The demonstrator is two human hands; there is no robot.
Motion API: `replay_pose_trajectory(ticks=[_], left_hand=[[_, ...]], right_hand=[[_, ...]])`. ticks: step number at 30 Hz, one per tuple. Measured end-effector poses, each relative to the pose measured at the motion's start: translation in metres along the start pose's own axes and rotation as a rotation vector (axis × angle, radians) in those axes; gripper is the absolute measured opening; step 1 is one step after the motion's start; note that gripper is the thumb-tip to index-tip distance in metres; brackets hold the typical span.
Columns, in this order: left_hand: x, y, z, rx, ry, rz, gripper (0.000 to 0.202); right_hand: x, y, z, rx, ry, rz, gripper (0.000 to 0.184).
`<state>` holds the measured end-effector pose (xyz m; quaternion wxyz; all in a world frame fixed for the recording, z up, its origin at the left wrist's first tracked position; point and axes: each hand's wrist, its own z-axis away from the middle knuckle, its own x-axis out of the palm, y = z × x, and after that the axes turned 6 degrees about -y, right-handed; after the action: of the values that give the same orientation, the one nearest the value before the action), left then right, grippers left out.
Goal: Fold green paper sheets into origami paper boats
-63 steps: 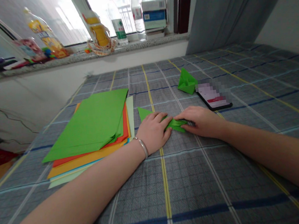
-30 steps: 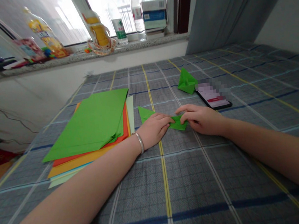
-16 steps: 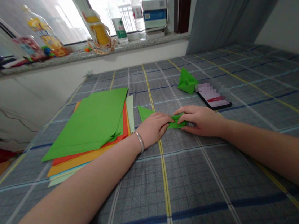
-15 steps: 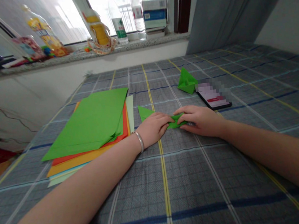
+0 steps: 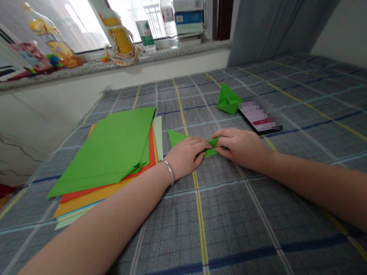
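Note:
A small folded piece of green paper [image 5: 211, 151] lies on the checked cloth between my hands. My left hand [image 5: 186, 156], with a silver bangle at the wrist, covers its middle and pinches it with fingertips and thumb; a pointed green corner sticks out beyond the knuckles. From the other side, my right hand [image 5: 239, 145] grips the paper's right end, which is mostly hidden under the fingers. Beyond the right hand stands a finished-looking green origami piece [image 5: 228, 100], pointed at the top, touching or close to a phone [image 5: 258, 117].
To the left is a stack of coloured paper [image 5: 105, 151], green sheets on top, orange and pale ones below. Several bottles, among them a green-capped one [image 5: 142, 22], and boxes [image 5: 189, 17] line the windowsill [image 5: 167, 55]. A grey curtain [image 5: 265, 11] hangs at the right.
The fingers of my right hand have closed in and shifted slightly left along the green paper. My left hand keeps its hold. The whole view has shifted a little.

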<state>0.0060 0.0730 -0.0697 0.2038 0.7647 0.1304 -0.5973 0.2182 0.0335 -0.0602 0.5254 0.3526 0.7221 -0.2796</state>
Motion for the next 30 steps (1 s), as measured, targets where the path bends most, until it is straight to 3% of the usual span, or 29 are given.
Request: replay_pose_trajectory(ticks=[11,23,30], left_hand=[[-0.002,0.003,0.001,0.004,-0.027,-0.057,0.026],[0.001,0.002,0.001,0.049,-0.033,-0.109,0.034],[-0.001,0.004,0.000,0.053,-0.058,-0.154,0.037]], right_hand=[[0.004,-0.001,0.000,0.101,0.052,0.003,0.005],[0.010,0.003,0.000,0.181,0.089,-0.090,0.029],[0.011,0.005,-0.001,0.189,0.069,-0.163,0.032]])
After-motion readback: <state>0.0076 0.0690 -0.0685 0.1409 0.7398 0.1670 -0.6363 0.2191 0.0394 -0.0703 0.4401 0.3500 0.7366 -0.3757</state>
